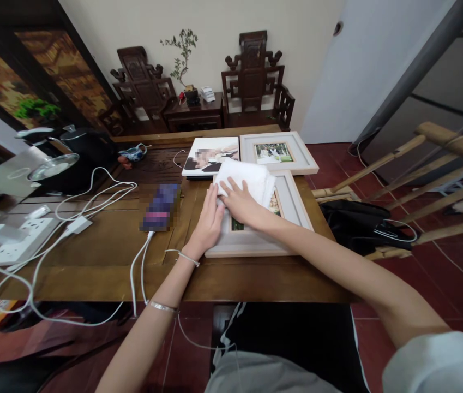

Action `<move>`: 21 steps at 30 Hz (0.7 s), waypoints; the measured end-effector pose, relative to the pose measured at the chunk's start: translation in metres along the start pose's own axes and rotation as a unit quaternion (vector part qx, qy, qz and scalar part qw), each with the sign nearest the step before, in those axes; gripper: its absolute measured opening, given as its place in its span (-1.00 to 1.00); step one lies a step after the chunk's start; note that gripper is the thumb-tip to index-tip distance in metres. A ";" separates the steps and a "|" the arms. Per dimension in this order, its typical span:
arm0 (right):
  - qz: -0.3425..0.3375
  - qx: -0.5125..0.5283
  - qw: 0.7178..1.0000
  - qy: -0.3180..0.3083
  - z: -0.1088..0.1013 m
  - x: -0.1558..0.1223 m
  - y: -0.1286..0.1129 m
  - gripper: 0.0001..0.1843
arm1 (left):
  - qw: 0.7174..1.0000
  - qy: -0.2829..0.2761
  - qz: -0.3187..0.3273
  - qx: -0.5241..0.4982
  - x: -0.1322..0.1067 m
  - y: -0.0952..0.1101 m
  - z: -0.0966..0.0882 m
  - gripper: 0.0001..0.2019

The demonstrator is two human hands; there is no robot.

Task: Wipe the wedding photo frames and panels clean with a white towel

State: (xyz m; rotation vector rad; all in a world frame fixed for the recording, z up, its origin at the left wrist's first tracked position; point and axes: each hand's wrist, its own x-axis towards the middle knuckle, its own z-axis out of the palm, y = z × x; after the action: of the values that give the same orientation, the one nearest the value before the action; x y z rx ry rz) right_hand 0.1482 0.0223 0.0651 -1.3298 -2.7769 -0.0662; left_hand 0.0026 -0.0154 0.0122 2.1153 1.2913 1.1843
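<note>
A picture frame with a light wood rim [296, 204] lies flat on the table before me, its photo partly covered by a folded white cloth [251, 177]. My right hand [239, 197] rests flat on the cloth with its fingers spread. Along the frame's left side lies my left hand [209, 221], fingers stretched out and touching the edge near the cloth's corner. Beyond the cloth are a second framed photo [274, 152] and, to its left, a white-edged photo panel [210, 155] on top of something dark.
A phone [160, 207] on a white cable lies left of the frame. Farther left are a power strip [20, 240], tangled cables, a glass-lidded pot [55, 169] and a black kettle [86, 147]. A bamboo chair [419, 180] stands at the right.
</note>
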 end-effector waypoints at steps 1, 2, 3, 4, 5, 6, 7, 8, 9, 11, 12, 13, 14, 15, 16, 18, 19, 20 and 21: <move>-0.013 0.000 1.000 -0.011 -0.002 -0.007 -0.006 -0.46 | 1.000 0.004 0.000 -0.006 0.000 0.000 0.000 -0.36; -0.027 0.000 0.999 -0.029 -0.004 -0.015 -0.012 -0.46 | 1.000 0.005 0.000 -0.012 0.001 -0.001 0.000 -0.36; -0.039 0.000 0.998 -0.048 -0.006 -0.025 -0.018 -0.46 | 1.000 0.003 0.002 -0.018 0.001 -0.001 -0.001 -0.35; -0.052 -0.001 0.997 -0.065 -0.009 -0.036 -0.023 -0.46 | 1.000 -0.002 0.004 -0.023 0.002 -0.001 -0.002 -0.34; -0.065 -0.001 0.995 -0.076 -0.012 -0.047 -0.028 -0.46 | 1.000 -0.009 0.006 -0.028 0.002 -0.002 -0.003 -0.32; -0.078 0.000 0.993 -0.083 -0.016 -0.058 -0.032 -0.47 | 0.999 -0.019 0.007 -0.032 0.003 -0.002 -0.004 -0.30; -0.094 0.003 0.992 -0.089 -0.020 -0.069 -0.035 -0.48 | 0.999 -0.028 0.005 -0.034 0.003 -0.002 -0.005 -0.29; -0.111 0.008 0.989 -0.095 -0.023 -0.080 -0.038 -0.50 | 0.999 -0.035 0.000 -0.034 0.003 -0.002 -0.006 -0.27; -0.127 0.015 0.987 -0.100 -0.026 -0.089 -0.040 -0.51 | 0.999 -0.039 -0.010 -0.031 0.004 -0.002 -0.007 -0.25; -0.151 0.028 0.982 -0.110 -0.031 -0.103 -0.043 -0.54 | 0.998 -0.044 -0.032 -0.018 0.004 -0.001 -0.007 -0.22; -0.159 0.032 0.981 -0.106 -0.033 -0.107 -0.044 -0.55 | 0.998 -0.046 -0.041 -0.009 0.004 -0.001 -0.006 -0.21; -0.161 0.035 0.981 -0.098 -0.033 -0.111 -0.045 -0.56 | 0.998 -0.048 -0.048 0.000 0.004 -0.001 -0.005 -0.21; -0.159 0.036 0.983 -0.087 -0.033 -0.112 -0.045 -0.58 | 0.997 -0.051 -0.052 0.007 0.004 0.000 -0.004 -0.21; -0.156 0.037 0.984 -0.076 -0.033 -0.112 -0.045 -0.58 | 0.997 -0.053 -0.054 0.013 0.004 -0.001 -0.003 -0.23; -0.151 0.037 0.986 -0.065 -0.031 -0.111 -0.045 -0.59 | 0.997 -0.052 -0.057 0.017 0.004 -0.001 -0.002 -0.26; -0.138 0.030 0.989 -0.044 -0.027 -0.105 -0.042 -0.62 | 0.997 -0.042 -0.064 0.016 0.004 -0.003 -0.001 -0.34; -0.131 0.024 0.991 -0.034 -0.024 -0.100 -0.040 -0.63 | 0.997 -0.033 -0.068 0.011 0.004 -0.004 0.000 -0.36; -0.122 0.017 0.992 -0.024 -0.022 -0.094 -0.038 -0.64 | 0.997 -0.024 -0.073 0.005 0.004 -0.005 0.000 -0.38; -0.111 0.008 0.994 -0.015 -0.018 -0.088 -0.034 -0.65 | 0.997 -0.014 -0.076 -0.003 0.004 -0.006 0.000 -0.39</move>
State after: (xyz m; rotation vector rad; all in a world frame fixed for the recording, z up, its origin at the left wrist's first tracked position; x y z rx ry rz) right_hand 0.1771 -0.0689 0.0765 -1.0201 -2.9331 -0.0340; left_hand 0.0009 -0.0092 0.0098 1.9823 1.4065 1.0909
